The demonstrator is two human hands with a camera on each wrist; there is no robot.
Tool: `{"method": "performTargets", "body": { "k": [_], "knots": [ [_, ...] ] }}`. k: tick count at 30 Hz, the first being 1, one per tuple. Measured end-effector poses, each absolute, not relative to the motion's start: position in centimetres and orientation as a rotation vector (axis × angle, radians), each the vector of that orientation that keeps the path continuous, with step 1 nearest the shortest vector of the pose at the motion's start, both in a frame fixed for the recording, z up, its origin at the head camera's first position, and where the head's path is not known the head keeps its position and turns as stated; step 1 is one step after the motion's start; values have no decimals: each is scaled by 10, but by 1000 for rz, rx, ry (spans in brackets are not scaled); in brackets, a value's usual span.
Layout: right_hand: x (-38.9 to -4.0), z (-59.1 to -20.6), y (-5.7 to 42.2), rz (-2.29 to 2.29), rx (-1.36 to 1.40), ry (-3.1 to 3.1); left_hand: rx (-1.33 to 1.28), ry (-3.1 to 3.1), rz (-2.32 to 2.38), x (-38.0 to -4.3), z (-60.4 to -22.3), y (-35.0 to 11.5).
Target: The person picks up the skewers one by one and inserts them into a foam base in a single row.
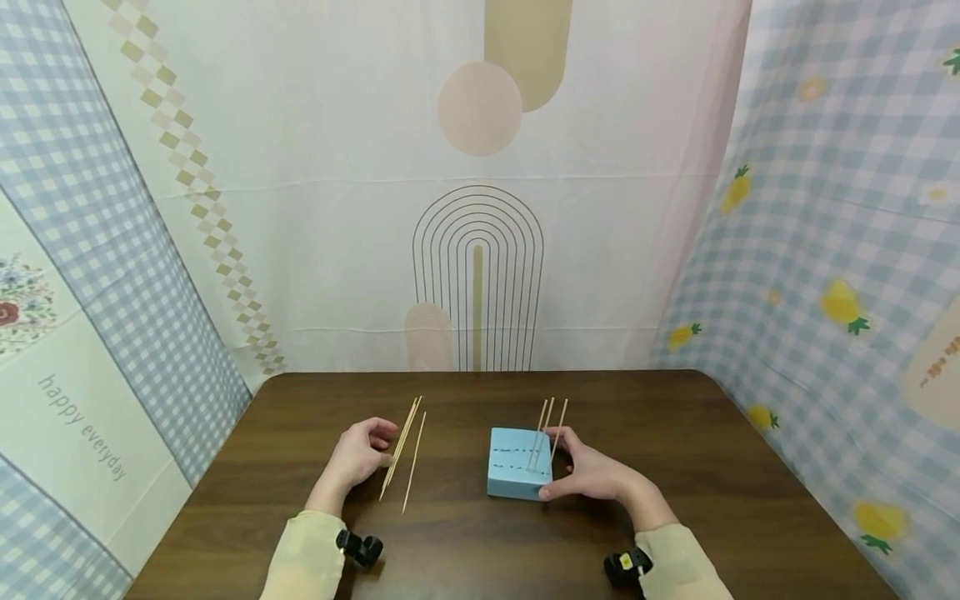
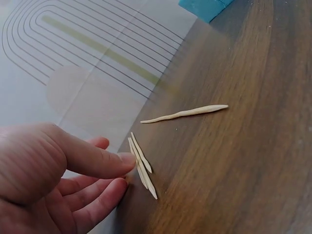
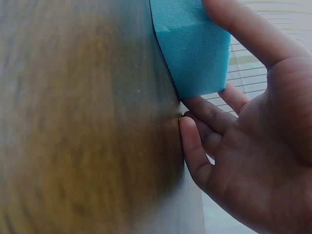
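Note:
Beside my left hand (image 1: 362,452), a small bunch of thin bamboo skewers (image 1: 400,450) lies on the table. The thumb tip is right at the bunch in the left wrist view, the fingers loosely bent; I see no skewer enclosed by them. One more skewer (image 2: 187,113) lies apart, to the right of the bunch. My right hand (image 1: 596,473) holds a light blue foam block (image 1: 510,483) by its right side, thumb at the front and fingers behind. Three skewers (image 1: 559,423) stand upright in the block's right part. Rows of dark marks run across its top.
The dark wooden table (image 1: 465,558) carries the block and skewers. A patterned white cloth (image 1: 337,250) hangs behind its far edge. Checked cloths (image 1: 810,208) hang at both sides. Each wrist wears a small black camera (image 1: 360,548).

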State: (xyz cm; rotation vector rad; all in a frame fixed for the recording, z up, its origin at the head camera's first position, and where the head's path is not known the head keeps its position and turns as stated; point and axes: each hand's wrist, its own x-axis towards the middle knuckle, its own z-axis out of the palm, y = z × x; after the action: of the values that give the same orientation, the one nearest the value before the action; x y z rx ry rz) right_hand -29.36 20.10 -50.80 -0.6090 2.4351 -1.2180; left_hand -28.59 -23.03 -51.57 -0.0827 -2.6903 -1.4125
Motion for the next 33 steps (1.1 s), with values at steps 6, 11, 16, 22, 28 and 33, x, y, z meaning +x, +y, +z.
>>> {"method": "performTargets", "body": {
  "k": [6,11,16,22,28,33],
  "knots": [
    [-294,-509,201,-1228,-619,2427,-77,-2696,-1370,-287,-516,-230],
    [-294,-509,201,-1221,-616,2430,-68,-2700,-1348,-288,-517,-229],
    [-293,-508,200,-1241,-614,2415,-59,-2707,-1330,-288,-517,-227],
    [-293,-508,201,-1239,-614,2412,-53,-2701,-1336,-288,-515,-227],
    [-294,-509,201,-1215,-624,2434,-21,-2719,-1325,-285,-513,-232],
    [-294,-509,202,-1203,-632,2444,-4,-2726,-1327,-284,-512,-235]
  ]
}}
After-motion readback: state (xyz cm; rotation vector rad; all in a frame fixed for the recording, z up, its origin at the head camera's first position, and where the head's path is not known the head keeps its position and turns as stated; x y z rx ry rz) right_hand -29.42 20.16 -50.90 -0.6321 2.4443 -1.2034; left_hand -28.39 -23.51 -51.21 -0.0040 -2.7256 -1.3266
